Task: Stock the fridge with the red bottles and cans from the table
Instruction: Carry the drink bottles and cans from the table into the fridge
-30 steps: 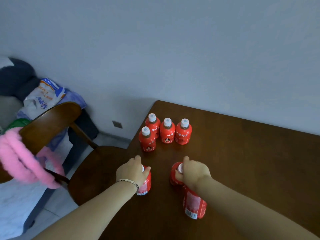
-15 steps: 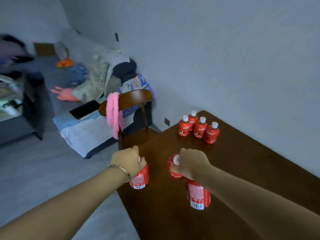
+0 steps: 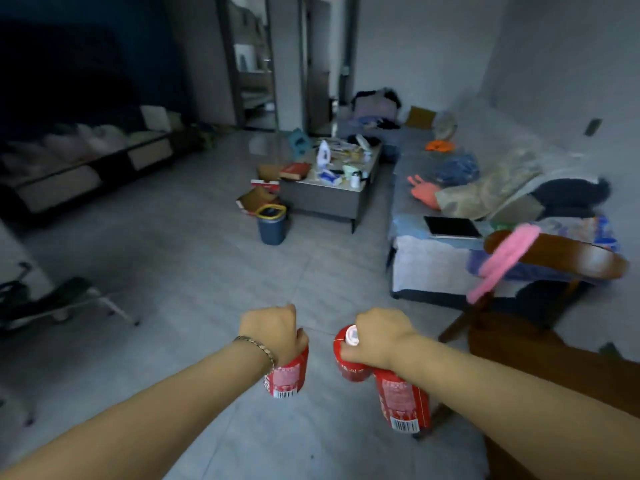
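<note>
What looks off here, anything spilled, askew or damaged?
No spill or damage. One oddity: the right hand grips two red bottles together, the capped bottle on top, the lower bottle hanging tilted beneath the wrist. The left hand holds a single bottle.

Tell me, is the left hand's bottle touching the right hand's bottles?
Apart. The head view shows grey floor between the bottle in the left hand and the nearest bottle in the right hand.

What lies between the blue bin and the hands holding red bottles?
Only bare grey floor, seen in the head view, from the blue bin to the left hand and right hand.
</note>
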{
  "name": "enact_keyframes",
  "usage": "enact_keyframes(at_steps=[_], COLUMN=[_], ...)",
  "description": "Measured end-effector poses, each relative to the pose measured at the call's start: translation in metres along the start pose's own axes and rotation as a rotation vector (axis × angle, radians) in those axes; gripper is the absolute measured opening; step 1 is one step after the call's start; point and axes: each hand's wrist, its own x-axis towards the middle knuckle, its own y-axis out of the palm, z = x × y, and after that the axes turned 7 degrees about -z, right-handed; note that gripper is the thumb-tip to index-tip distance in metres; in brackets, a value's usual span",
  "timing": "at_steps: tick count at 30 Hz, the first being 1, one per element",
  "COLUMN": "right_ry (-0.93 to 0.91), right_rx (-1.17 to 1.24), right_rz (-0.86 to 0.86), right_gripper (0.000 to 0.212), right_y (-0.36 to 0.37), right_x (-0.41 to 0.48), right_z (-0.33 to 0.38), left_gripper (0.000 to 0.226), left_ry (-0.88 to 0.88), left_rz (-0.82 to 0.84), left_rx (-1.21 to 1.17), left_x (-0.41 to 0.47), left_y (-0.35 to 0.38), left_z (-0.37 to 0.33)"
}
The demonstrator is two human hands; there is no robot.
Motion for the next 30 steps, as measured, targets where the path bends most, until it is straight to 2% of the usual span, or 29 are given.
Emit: enact_keyframes(at_steps=[6,10,15,22,25,30], right_ry=[-0.291,-0.424,-0.675,-0.962,-1.059,-1.202], right_rx=[0.030,0.098,0.097,0.024,-0.023,-0.021], right_rz=[-0.014,0.017,0.011,-0.058,-0.078,-0.100], right_gripper=[0.048,0.050,0.041,0.044,0.043,0.051], right_y=[-0.005,-0.006,-0.016,-0.036,-0.040,-0.065], right_x=[0.025,0.024,0.016,0.039,0.056,0.092], right_z=[0.219,0.345,0.500,0.690,0.755,0.905], left_gripper=[0.032,0.043,0.063,0.057,0.054,0.053], left_ry=[-0.357,-0.525,-0.806,-1.102,-1.172,-1.332], left_rz=[-0.004,0.053,0.065,0.006,-0.006,-0.074], left_rx=[0.027,0.048,0.033,-0.052,-0.075,-0.085], left_x=[-0.124,-0.202,-0.293,-0.365,-0.379,-0.412], left_y=[-0.002,-0.006,-0.014,-0.024,-0.029,-0.043], left_z=[0.194,0.288,0.404,0.548,0.604,0.740])
